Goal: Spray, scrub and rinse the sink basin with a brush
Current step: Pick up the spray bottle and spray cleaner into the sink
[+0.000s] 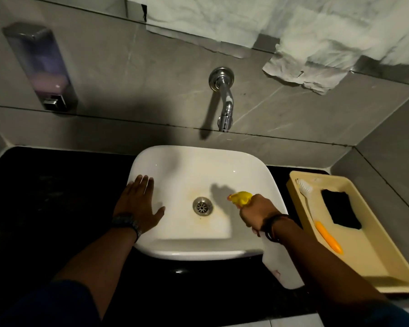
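Note:
A white sink basin [189, 175] sits on a black counter, with a metal drain [202, 206] and yellowish stains around it. My right hand [257, 212] grips a spray bottle [241, 198] with a yellow head; its nozzle points at the drain and its white body hangs below my wrist. My left hand [139, 200] lies flat with spread fingers on the basin's left rim. A brush [320, 219] with white bristles and an orange handle lies in a yellow tray [368, 263] at the right.
A chrome tap [224, 100] juts from the grey tiled wall above the basin. A soap dispenser [41, 67] hangs at the left. A black sponge [340, 208] lies in the tray. Crumpled white paper [300, 72] hangs on the wall at the upper right.

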### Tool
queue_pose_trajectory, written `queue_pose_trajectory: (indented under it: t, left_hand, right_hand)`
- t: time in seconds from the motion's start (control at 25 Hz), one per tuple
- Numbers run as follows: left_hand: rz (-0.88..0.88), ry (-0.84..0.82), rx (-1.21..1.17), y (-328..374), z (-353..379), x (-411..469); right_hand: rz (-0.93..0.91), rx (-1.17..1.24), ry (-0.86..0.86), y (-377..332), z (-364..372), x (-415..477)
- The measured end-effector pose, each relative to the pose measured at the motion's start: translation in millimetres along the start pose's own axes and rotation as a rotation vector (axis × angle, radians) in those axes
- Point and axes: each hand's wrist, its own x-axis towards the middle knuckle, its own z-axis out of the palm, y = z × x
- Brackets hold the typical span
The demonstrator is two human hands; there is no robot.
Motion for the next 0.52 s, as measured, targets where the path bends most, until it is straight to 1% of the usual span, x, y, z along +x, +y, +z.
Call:
queue_pose_trajectory:
  t: [0.08, 0.24, 0.4, 0.52]
  left_hand:
    - [0.013, 0.005, -0.004, 0, -1, 0]
    - [0.037, -0.021, 0.017, 1, -2, -1]
    - [0.049, -0.043, 0.017, 1, -2, 1]
    - [0.040, -0.040, 0.013, 1, -2, 0]
  right_hand:
    - [-0.022, 0.038, -0.054, -6, 12, -2]
    - [-0.089, 0.024, -0.073, -27, 38, -2]
    - [-0.074, 0.078, 0.069, -32, 37, 10]
    - [-0.027, -0.007, 0.134, -19, 25, 17]
